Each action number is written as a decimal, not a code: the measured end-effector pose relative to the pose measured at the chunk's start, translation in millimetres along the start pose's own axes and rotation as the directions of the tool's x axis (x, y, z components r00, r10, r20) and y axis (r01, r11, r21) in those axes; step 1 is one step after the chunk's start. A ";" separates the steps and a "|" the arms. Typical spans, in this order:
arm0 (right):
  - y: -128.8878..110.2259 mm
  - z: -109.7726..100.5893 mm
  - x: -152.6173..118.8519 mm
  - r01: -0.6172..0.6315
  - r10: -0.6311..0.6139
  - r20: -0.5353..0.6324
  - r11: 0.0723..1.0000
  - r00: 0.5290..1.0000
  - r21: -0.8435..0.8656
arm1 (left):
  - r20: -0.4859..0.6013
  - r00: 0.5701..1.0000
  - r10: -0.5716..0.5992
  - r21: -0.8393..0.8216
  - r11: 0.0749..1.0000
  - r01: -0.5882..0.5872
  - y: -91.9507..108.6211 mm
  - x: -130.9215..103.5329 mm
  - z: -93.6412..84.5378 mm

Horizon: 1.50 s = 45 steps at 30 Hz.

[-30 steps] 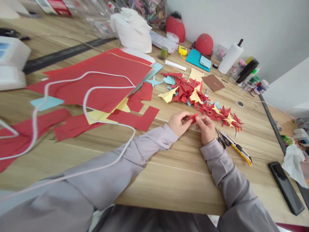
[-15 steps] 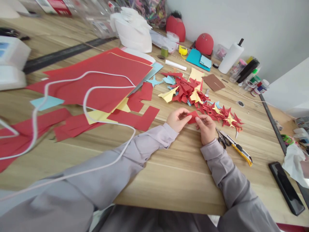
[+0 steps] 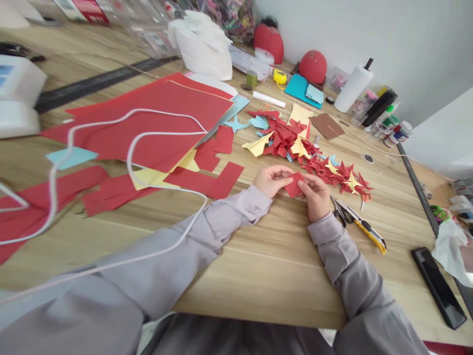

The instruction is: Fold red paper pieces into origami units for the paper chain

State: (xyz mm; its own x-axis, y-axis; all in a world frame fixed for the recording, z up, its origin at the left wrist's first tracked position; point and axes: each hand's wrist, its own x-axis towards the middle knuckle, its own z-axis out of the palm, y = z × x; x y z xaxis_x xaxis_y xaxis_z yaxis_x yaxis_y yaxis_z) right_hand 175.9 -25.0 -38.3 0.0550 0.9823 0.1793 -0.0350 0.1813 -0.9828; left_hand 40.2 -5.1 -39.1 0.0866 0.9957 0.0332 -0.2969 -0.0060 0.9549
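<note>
Between my two hands is a small piece of red paper point(image 3: 294, 185), raised just off the table. My left hand point(image 3: 272, 180) pinches its left edge between thumb and fingers. On its right side, my right hand point(image 3: 316, 195) grips it with the thumb on top. Right behind the hands lies a heap of folded red, yellow and light blue paper shapes point(image 3: 284, 139), many of them pointed like stars. Scissors point(image 3: 343, 213) and a yellow utility knife point(image 3: 365, 228) rest to the right of my right hand.
Large red sheets point(image 3: 162, 123) and red paper strips point(image 3: 218, 182) cover the left side, with a white cable point(image 3: 166, 133) looped over them and across my left sleeve. A black phone point(image 3: 438, 286) lies at the right. Bottles and jars point(image 3: 380, 116) line the wall.
The red paper has turned slightly and shows more of its face. My left hand has shifted a little to the left. Everything else stays in place.
</note>
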 end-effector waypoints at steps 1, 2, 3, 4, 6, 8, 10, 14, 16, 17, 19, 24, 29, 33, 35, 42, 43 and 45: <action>0.2 -0.1 0.0 0.003 -0.003 -0.005 1.000 1.000 0.004 | -0.009 1.000 -0.008 0.009 1.000 0.008 0.4 0.0 -0.2; 0.4 -0.2 -0.1 0.004 -0.004 -0.011 1.000 1.000 0.007 | -0.017 1.000 -0.013 0.017 1.000 0.014 0.9 0.0 -0.5; 0.6 -0.4 -0.2 0.002 -0.002 -0.017 1.000 1.000 0.008 | -0.021 1.000 -0.017 0.022 1.000 0.018 1.5 0.0 -0.8; 0.9 -0.7 -0.3 -0.002 0.002 -0.023 1.000 1.000 0.005 | -0.019 1.000 -0.020 0.026 0.999 0.020 2.3 0.0 -1.1; 1.5 -1.4 -0.6 -0.016 0.016 -0.031 1.000 0.999 -0.008 | -0.006 1.000 -0.021 0.031 0.999 0.022 3.6 0.0 -1.7; 2.1 -2.0 -0.7 -0.034 0.033 -0.033 0.999 0.999 -0.024 | 0.008 1.000 -0.028 0.034 0.999 0.028 4.7 0.0 -2.2; 2.5 -2.4 -0.5 -0.047 0.046 -0.034 0.998 0.998 -0.034 | 0.012 0.999 -0.039 0.031 0.999 0.039 5.6 -0.3 -2.4; 2.4 -2.6 0.6 -0.061 0.060 -0.051 0.998 0.997 -0.017 | 0.007 0.996 -0.092 -0.024 0.995 0.093 8.0 -1.6 -1.4; 2.2 -2.6 1.1 -0.064 0.064 -0.063 0.998 0.996 0.001 | -0.003 0.991 -0.134 -0.062 0.989 0.134 9.2 -2.3 -0.6; 2.1 -2.7 1.3 -0.066 0.066 -0.066 0.998 0.996 0.009 | -0.009 0.989 -0.150 -0.073 0.986 0.149 9.6 -2.6 -0.2; 2.0 -2.8 1.3 -0.072 0.074 -0.060 0.997 0.995 0.032 | -0.025 0.987 -0.161 -0.080 0.984 0.159 9.8 -2.9 0.2; 1.7 -3.0 0.6 -0.090 0.093 -0.047 0.994 0.995 0.062 | -0.041 0.989 -0.141 -0.073 0.988 0.138 7.7 -2.1 -0.6; 2.9 -3.8 0.5 -0.085 0.086 -0.053 0.996 0.995 0.021 | -0.035 0.995 -0.093 -0.019 0.996 0.093 6.1 -0.9 -2.0; 4.1 -4.1 0.9 -0.067 0.068 -0.048 0.997 0.996 0.022 | -0.011 0.994 -0.106 -0.030 0.994 0.105 6.6 -1.6 -1.9; 4.3 -4.1 1.0 -0.059 0.059 -0.048 0.998 0.997 0.001 | 0.008 0.996 -0.091 -0.030 0.995 0.091 7.1 -2.1 -1.2; 2.8 -5.4 -0.4 -0.058 0.058 -0.001 0.998 0.998 -0.015 | -0.001 1.000 0.021 0.036 0.999 -0.020 4.0 -0.8 -0.1; 2.2 -5.5 -0.7 -0.069 0.069 0.011 0.998 0.998 -0.001 | -0.002 1.000 0.021 0.030 0.999 -0.021 3.0 -0.5 -0.3; 0.9 -5.0 -0.9 -0.094 0.093 0.025 0.995 0.995 0.024 | -0.005 1.000 0.017 0.014 1.000 -0.017 1.0 -0.1 -0.7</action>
State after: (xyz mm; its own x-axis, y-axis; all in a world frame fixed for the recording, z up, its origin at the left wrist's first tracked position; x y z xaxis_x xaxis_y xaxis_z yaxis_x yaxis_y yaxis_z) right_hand 180.8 -25.9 -39.6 0.0265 0.9958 0.0879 -0.0640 0.0895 -0.9939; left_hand 39.2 -5.1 -38.3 0.0765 0.9959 0.0475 -0.2845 -0.0239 0.9584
